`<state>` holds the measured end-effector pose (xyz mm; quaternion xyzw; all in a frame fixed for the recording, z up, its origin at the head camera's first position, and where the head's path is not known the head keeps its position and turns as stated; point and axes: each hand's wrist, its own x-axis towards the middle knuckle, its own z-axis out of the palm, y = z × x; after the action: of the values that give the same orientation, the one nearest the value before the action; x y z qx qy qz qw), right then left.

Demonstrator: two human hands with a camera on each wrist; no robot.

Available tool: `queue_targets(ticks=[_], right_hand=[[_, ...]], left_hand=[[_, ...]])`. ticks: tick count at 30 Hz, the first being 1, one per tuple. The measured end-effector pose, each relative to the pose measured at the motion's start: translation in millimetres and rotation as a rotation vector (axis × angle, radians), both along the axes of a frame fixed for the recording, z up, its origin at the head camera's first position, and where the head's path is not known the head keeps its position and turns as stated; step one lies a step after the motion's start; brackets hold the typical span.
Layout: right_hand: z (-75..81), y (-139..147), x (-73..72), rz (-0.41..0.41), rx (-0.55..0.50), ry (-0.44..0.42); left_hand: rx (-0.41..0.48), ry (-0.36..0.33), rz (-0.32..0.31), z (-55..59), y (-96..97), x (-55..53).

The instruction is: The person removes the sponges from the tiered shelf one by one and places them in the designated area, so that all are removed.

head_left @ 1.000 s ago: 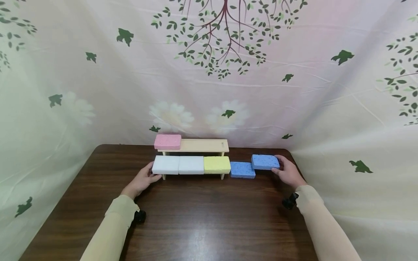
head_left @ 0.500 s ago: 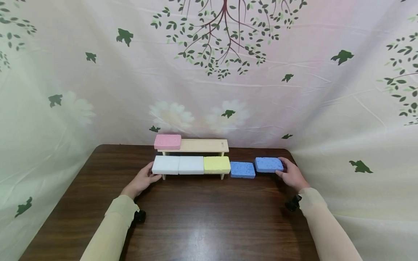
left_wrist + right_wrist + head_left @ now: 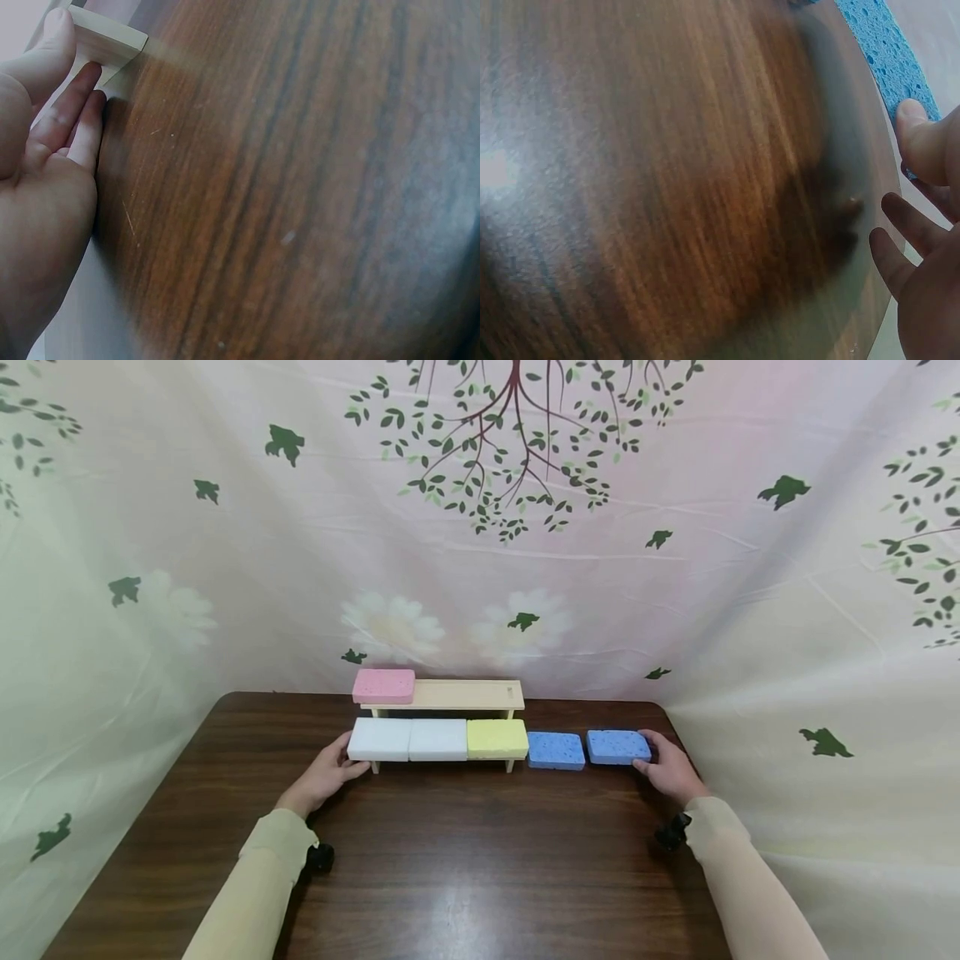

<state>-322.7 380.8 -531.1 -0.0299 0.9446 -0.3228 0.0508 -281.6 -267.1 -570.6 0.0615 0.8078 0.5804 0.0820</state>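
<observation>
My right hand [image 3: 670,768] pinches the right end of a blue sponge [image 3: 618,747], which lies flat on or just over the table. In the right wrist view the thumb presses the front edge of that sponge [image 3: 889,56]. A second blue sponge [image 3: 556,751] lies to its left, a narrow gap between them. My left hand [image 3: 321,779] holds the left end of the front wooden rack [image 3: 377,767]; in the left wrist view the thumb is on the board [image 3: 112,34] and fingers reach beneath it. Two white sponges [image 3: 379,739] and a yellow sponge [image 3: 497,739] sit in a row on top.
Behind stands a second wooden rack [image 3: 468,694] with a pink sponge [image 3: 384,686] on its left end. A dark wooden table [image 3: 465,852] carries everything. A printed curtain [image 3: 600,577] hangs along the back and both sides.
My right hand has moved the held blue sponge a little right and down, off its overlap with the other blue sponge, to beside it. The left hand has stayed in place.
</observation>
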Motion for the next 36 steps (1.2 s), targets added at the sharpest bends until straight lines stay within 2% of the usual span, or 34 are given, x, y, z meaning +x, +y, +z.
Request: queue_targets(ticks=[6, 13, 23, 36], right_hand=[[-5.1, -0.9, 3.0, 0.02, 0.04, 0.01], [-6.8, -4.9, 1.4, 0.045, 0.073, -0.013], [-8.0, -4.0, -1.7, 0.052, 0.132, -0.04], [-5.6, -6.3, -1.0, 0.071, 0.161, -0.034]], left_hand=[[-0.002, 0.005, -0.005, -0.2, 0.0, 0.2], [0.029, 0.004, -0.008, 5.7, 0.1, 1.4], [-0.007, 0.009, -0.012, 0.0, 1.3, 0.7], [0.012, 0.009, -0.005, -0.8, 0.0, 0.7]])
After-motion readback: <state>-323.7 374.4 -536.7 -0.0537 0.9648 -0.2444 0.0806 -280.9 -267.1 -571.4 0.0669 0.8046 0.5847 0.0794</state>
